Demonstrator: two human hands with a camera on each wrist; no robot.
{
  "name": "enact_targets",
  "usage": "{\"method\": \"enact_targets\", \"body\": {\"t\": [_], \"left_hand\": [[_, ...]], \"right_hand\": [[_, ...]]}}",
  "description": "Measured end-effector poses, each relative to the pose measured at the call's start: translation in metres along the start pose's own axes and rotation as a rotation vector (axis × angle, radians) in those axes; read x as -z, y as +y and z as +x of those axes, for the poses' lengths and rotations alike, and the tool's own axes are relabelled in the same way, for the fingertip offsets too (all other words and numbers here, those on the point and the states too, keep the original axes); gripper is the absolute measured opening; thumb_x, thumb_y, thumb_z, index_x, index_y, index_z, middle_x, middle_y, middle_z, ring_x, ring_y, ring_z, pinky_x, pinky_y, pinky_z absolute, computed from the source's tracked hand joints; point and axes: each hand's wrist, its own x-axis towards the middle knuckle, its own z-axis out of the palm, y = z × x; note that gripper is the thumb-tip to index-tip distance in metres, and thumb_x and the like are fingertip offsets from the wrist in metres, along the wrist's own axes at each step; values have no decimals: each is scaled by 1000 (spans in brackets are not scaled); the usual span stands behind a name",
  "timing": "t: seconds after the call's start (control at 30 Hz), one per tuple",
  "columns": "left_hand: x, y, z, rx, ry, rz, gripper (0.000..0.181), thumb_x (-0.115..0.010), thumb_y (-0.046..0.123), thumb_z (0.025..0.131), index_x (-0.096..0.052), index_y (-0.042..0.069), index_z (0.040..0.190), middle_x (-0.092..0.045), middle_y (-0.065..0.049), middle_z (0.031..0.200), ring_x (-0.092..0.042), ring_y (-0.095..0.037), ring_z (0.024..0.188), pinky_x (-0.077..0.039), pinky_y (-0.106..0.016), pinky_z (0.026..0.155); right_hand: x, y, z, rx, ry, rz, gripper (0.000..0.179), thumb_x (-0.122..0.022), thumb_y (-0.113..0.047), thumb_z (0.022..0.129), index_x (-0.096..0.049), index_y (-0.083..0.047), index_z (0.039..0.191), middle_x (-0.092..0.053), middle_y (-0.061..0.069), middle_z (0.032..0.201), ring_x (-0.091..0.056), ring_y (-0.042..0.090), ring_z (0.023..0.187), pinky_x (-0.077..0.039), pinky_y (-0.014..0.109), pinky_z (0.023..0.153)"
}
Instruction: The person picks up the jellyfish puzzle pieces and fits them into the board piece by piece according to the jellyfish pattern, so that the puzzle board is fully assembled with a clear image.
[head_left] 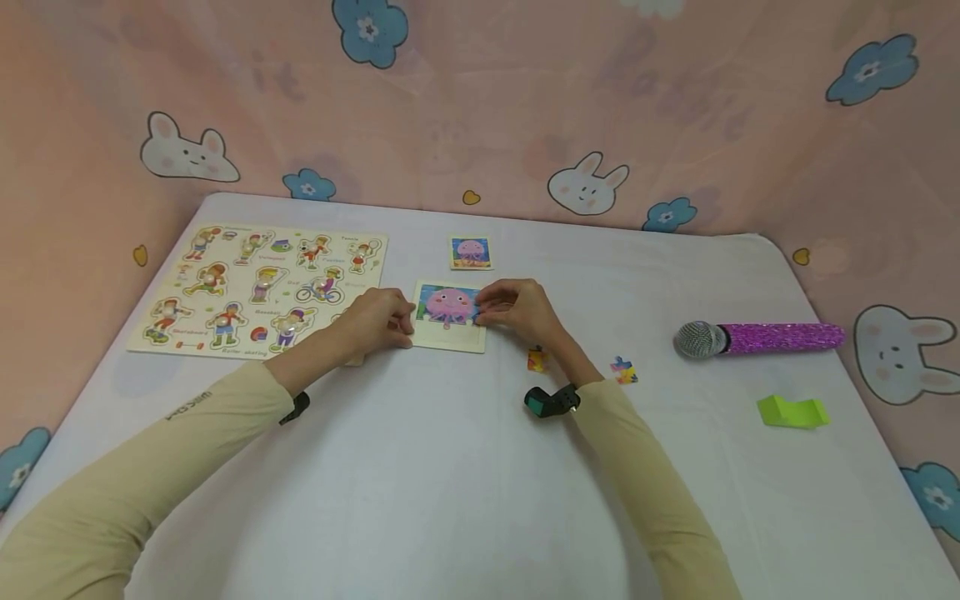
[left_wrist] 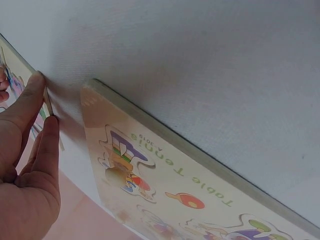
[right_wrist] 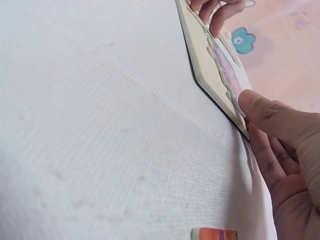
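A small square jigsaw board point(head_left: 448, 337) lies on the white table, its upper part filled by a pink octopus picture point(head_left: 448, 304) and its lower part bare cream. My left hand point(head_left: 381, 321) pinches the left edge between thumb and finger. On the opposite edge my right hand point(head_left: 521, 308) grips the board, thumb over the picture and fingers along the side in the right wrist view. Two loose jigsaw pieces, an orange one point(head_left: 536, 360) by the right wrist and a blue-and-yellow one point(head_left: 623, 369) farther right, lie on the table.
A large sports peg puzzle board point(head_left: 247, 292) lies at the left, partly behind my left hand. A small octopus picture card point(head_left: 471, 252) is just beyond the jigsaw board. At the right are a purple glitter microphone point(head_left: 780, 337) and a green holder point(head_left: 792, 412).
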Motion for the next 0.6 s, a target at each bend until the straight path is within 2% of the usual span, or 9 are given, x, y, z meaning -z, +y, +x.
{"method": "enact_targets", "body": {"t": [0.37,0.5,0.6], "left_hand": [[0,-1,0,19,-6,-9,8,-77,0,78,-71,1,84,-64,-17,113,-61,-26,101,-49,-37,90],[0,-1,0,9,-2,-7,7,-76,0,78,-70,1,81,-64,-17,114,-61,-27,104,-49,-38,90],[0,-2,0,1,-2,-7,7,-76,0,78,-70,2,80,-63,-18,115,-60,-29,106,-49,-38,90]], "right_hand": [[-7,-3,-1,62,5,-13,23,-74,4,78,-68,5,101,-68,17,99,-66,25,88,-54,26,80],[-9,-6,0,76,-20,-60,22,-74,3,79,-68,4,101,-69,15,99,-66,23,87,-54,26,80],[-9,-8,1,58,-34,-114,22,-75,1,79,-69,2,100,-70,13,97,-66,20,85,-54,26,79]]}}
